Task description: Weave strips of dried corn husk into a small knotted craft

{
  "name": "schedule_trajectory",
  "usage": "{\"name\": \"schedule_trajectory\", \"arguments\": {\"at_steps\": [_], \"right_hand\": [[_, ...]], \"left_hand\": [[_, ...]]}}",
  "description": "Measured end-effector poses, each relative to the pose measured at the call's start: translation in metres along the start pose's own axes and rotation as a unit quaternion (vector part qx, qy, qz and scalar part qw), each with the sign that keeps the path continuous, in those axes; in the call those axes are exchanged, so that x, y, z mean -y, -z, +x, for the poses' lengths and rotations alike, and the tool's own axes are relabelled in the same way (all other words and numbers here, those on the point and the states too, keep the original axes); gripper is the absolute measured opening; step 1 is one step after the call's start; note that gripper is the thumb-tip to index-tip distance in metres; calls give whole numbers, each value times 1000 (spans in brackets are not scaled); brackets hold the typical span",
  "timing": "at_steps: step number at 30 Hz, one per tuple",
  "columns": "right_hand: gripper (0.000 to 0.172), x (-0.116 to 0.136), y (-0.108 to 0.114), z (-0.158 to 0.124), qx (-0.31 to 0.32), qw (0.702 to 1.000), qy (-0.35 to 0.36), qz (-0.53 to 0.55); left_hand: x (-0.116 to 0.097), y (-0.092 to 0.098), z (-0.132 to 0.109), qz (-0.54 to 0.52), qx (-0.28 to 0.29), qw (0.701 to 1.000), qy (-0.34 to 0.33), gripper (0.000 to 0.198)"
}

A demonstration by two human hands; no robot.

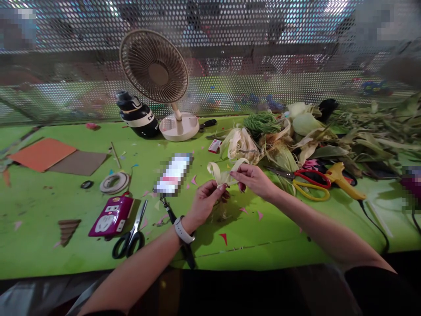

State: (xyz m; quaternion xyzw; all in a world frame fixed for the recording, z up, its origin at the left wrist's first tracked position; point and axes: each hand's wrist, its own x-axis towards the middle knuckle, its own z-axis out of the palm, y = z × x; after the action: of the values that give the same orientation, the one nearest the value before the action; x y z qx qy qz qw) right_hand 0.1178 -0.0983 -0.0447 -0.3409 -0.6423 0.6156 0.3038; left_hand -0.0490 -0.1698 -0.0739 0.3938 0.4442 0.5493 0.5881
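Observation:
Strips of pale corn husk (223,176) rise in two curled loops between my hands, over the green table (263,245). My left hand (206,199), with a white watch band at its wrist, pinches the lower part of the husk. With thumb and index finger, my right hand (251,179) grips the right-hand loop. Thin, pale strands hang beneath my left fingers, partly hidden. A phone (173,174) lies to the left of my hands, its screen lit and blurred out. Beyond my hands sits a bundle of dried corn husk (241,145).
Red- and yellow-handled scissors (311,184) and a yellow glue gun (345,181) lie right. Black-handled scissors (130,239), a purple box (112,216) and tape (114,182) lie left. A fan (179,127) and black bottle (141,118) stand before a perforated metal screen (230,96).

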Motion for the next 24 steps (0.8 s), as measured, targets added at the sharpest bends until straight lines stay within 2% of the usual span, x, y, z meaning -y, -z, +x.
{"name": "schedule_trajectory", "arguments": {"at_steps": [9,12,16,21,24], "right_hand": [[34,-2,2,1,-14,999,1,-48],[30,-1,3,1,-47,990,54,-123],[23,3,4,-1,-93,956,129,-247],[26,5,4,-2,-96,938,161,-292],[28,4,5,-2,-100,938,158,-293]], "left_hand": [[1,0,0,-39,-6,999,32,24],[-1,-1,0,-41,-9,998,36,24],[-4,-2,-1,-32,-10,998,44,26],[1,0,0,-11,-11,1000,24,25],[4,3,1,-10,-17,1000,15,23]]}}
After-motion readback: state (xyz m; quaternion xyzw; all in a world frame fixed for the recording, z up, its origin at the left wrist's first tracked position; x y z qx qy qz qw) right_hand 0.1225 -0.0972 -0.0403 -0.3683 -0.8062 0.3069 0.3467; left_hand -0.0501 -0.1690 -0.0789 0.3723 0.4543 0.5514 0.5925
